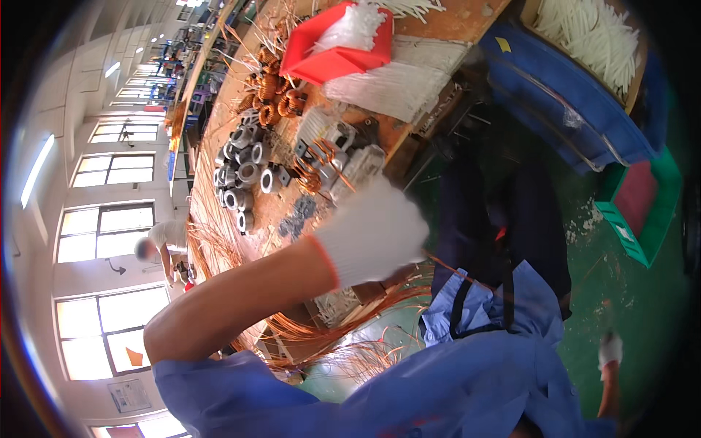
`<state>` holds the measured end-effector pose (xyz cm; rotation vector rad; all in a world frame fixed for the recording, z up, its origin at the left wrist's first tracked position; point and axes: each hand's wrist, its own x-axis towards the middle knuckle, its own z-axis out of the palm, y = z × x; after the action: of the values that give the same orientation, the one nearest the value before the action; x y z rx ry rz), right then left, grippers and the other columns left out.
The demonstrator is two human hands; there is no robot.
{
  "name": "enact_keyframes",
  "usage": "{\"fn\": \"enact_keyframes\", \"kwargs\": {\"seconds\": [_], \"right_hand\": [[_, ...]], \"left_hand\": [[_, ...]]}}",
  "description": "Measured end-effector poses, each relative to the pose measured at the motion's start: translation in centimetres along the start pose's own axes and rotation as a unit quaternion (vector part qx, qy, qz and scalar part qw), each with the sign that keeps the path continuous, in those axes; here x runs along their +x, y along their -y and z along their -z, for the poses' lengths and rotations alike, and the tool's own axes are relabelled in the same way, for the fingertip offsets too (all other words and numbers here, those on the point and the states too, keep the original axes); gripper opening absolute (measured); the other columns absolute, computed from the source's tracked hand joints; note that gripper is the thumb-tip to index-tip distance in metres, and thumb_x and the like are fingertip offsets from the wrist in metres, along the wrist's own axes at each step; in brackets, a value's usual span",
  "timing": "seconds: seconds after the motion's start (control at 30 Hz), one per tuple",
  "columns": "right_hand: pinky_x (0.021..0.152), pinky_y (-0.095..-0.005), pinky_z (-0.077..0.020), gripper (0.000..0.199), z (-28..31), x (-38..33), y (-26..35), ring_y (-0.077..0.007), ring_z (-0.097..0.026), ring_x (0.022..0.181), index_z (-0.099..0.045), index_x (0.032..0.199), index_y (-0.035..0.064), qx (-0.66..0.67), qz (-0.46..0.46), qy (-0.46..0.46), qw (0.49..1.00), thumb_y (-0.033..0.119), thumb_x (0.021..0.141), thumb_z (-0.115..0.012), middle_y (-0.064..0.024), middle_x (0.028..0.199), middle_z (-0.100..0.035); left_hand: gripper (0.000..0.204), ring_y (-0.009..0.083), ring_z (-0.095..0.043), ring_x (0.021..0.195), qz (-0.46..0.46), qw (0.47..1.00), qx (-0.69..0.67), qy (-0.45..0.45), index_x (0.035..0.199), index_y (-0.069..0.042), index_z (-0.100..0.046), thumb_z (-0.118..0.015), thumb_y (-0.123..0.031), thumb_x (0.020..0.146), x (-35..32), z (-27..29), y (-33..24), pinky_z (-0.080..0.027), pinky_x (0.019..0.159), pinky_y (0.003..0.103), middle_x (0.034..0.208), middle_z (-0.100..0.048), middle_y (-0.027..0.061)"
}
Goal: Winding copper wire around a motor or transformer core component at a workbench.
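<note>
Daylight pours in from the tall windows (pixel 109 233) on the left, which are blown out to near white, and ceiling strip lights (pixel 36 169) add a pale glare. The wooden counter (pixel 219 139) is evenly and warmly lit, with soft shadows only. The gloved left hand (pixel 372 233) is smeared by motion blur, and the right hand (pixel 610 350) low at the edge is small and soft. Straight lines bow strongly, and the corners fall into black vignette.

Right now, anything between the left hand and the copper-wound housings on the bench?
Nothing visible. The gloved left hand sits right at the edge of the grey copper-wound housings on the workbench, with no object between them. The glove is blurred, so contact cannot be told.
</note>
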<state>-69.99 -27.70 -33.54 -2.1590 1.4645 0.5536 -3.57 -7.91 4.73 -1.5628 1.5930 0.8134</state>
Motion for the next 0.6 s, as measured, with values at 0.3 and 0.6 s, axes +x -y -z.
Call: {"fn": "enact_keyframes", "kwargs": {"seconds": [0.3,0.6], "right_hand": [[0.052,-0.0274,-0.0466,0.043,18.9,1.3,42.4,-0.0103,-0.057,0.066,-0.060,0.137,0.0040,0.460,0.268,0.402,0.745,0.034,0.106,-0.061,-0.0007,0.085,-0.058],[0.034,-0.0315,-0.0301,0.034,17.7,-7.8,64.2,-0.0092,-0.038,0.039,-0.055,0.093,0.0100,0.541,0.169,0.683,0.460,0.039,0.110,-0.050,0.0030,0.062,-0.047]], "left_hand": [[0.043,0.0051,-0.039,0.049,0.222,0.614,-0.656,-0.379,0.085,-0.004,-0.063,-0.064,-0.043,0.102,3.9,0.7,17.7,-0.028,0.042,0.024,0.064,-0.045,-0.0058],[0.031,0.0124,-0.060,0.065,0.309,0.520,-0.648,-0.462,0.091,-0.002,-0.068,-0.066,-0.030,0.104,0.7,-9.4,17.7,-0.050,0.060,0.028,0.080,-0.064,0.0014]]}}
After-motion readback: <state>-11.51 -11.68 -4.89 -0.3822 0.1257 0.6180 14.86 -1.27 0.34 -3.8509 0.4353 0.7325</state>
